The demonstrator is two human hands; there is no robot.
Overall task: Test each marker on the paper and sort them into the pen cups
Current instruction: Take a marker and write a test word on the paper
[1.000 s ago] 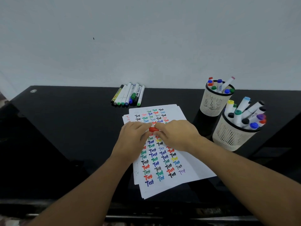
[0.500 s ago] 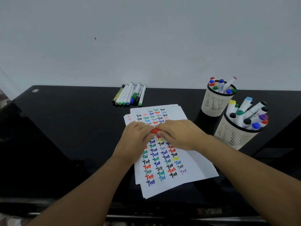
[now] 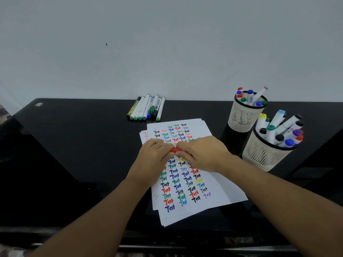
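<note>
- Evenly lit, soft and fairly bright, with no hard shadows.
- Dull reflections on the glossy black desk [image 3: 74, 145], darkest below the pale mesh pen cups [image 3: 243, 117].
- Wide-angle bending at the edges.
- Slightly soft throughout; handwriting on the white paper sheets [image 3: 219, 182] legible.

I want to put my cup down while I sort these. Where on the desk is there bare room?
The desk is bare left of the paper stack, below the loose markers. There is also a gap between those markers and the far pen cup. The right side is crowded: the near pen cup stands close beside the far one.
</note>
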